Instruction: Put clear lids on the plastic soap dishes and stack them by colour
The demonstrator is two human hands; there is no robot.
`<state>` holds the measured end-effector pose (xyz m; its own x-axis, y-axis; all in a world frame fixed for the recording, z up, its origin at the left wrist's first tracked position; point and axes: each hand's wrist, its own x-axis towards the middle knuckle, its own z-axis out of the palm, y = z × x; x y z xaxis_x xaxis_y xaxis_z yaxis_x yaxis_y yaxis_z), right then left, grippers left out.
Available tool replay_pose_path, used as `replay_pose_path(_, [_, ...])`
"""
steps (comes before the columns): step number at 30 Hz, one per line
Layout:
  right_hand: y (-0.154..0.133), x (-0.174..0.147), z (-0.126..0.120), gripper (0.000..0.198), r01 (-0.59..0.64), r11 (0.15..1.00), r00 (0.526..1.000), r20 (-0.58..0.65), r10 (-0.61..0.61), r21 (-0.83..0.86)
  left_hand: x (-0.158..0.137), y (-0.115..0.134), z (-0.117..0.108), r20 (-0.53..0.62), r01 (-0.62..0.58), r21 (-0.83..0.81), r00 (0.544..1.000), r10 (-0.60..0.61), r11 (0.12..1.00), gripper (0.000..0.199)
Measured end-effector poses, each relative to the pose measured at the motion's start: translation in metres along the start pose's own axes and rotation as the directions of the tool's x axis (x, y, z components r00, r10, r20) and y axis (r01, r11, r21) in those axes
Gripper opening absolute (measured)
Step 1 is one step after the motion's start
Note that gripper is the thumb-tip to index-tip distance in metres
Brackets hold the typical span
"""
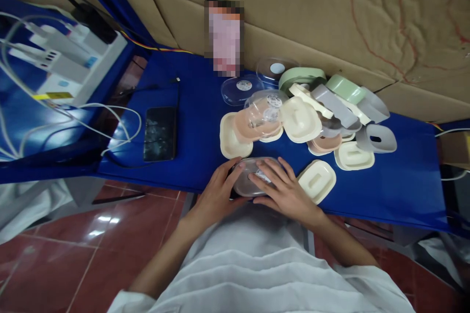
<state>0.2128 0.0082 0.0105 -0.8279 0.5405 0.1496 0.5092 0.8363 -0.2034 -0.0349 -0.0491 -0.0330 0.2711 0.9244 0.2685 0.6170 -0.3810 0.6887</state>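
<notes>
At the front edge of the blue table lies a clear oval plastic lid (pixel 242 183) with a round printed sticker, both hands on it. My left hand (pixel 218 190) is curled round the lid's left end, thumb low at the near side. Across its right part my right hand (pixel 281 188) rests with fingers spread on top and thumb at the near edge. Whether a tray sits under the lid is hidden. Just right of my right hand is a cream oval dish (pixel 317 182). Beyond the lid are another cream dish (pixel 235 139) and a peach tray (pixel 253 124) partly under clear lids.
Green bands (pixel 345 89), a grey band (pixel 380 138) and several cream pieces pile up at the back right. A dark phone (pixel 160 134) lies left on the blue table (pixel 198 156). Cables run from a white power strip (pixel 84 71). Brown cardboard (pixel 293 10) stands behind.
</notes>
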Motion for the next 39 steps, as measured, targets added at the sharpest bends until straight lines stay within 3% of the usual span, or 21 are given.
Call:
replay_pose_path(7, [0.002,-0.003,0.007,0.062,0.056,0.998,0.998,0.017,-0.055,-0.041,-0.001,-0.002,-0.003,0.071,0.036,-0.011,0.997,-0.036,0.999,0.099])
replay_pose_path(13, [0.011,-0.006,-0.002,0.072,0.091,0.995,0.995,0.027,-0.092,0.038,-0.008,-0.001,-0.009,0.041,0.008,-0.019,0.999,-0.007,1.000,0.091])
replay_pose_path(16, [0.023,-0.021,-0.011,0.080,0.010,0.995,0.999,-0.046,-0.005,0.103,-0.017,-0.003,-0.025,-0.015,0.006,0.012,1.000,-0.005,1.000,0.083])
replay_pose_path(18, [0.031,-0.034,-0.013,0.081,-0.114,0.984,0.986,-0.109,0.129,0.140,-0.021,-0.008,-0.040,-0.147,0.061,0.083,0.988,-0.048,0.995,0.083])
replay_pose_path(20, [0.038,-0.045,-0.012,0.077,-0.220,0.961,0.956,-0.159,0.247,0.169,-0.016,-0.018,-0.056,-0.346,0.164,0.183,0.934,-0.092,0.969,0.086])
replay_pose_path(22, [0.042,-0.054,-0.007,0.074,-0.277,0.943,0.934,-0.178,0.309,0.185,-0.004,-0.030,-0.069,-0.522,0.311,0.255,0.841,-0.140,0.915,0.088])
replay_pose_path(23, [0.042,-0.057,-0.005,0.072,-0.291,0.938,0.929,-0.180,0.324,0.188,0.006,-0.037,-0.074,-0.593,0.367,0.281,0.793,-0.140,0.887,0.088])
replay_pose_path(25, [0.041,-0.060,-0.001,0.070,-0.308,0.933,0.923,-0.179,0.341,0.186,0.028,-0.050,-0.081,-0.650,0.446,0.314,0.745,-0.153,0.838,0.089])
replay_pose_path(30, [0.036,-0.062,0.000,0.057,-0.341,0.922,0.912,-0.175,0.372,0.184,0.086,-0.063,-0.077,-0.549,0.637,0.377,0.738,-0.391,0.673,0.088])
replay_pose_path(34, [0.037,-0.061,0.001,0.050,-0.351,0.916,0.898,-0.206,0.387,0.193,0.105,-0.054,-0.065,-0.549,0.704,0.491,0.707,-0.445,0.513,0.094])
replay_pose_path(39, [0.042,-0.058,0.005,0.044,-0.338,0.915,0.895,-0.226,0.385,0.219,0.096,-0.046,-0.059,-0.493,0.660,0.537,0.751,-0.439,0.526,0.094])
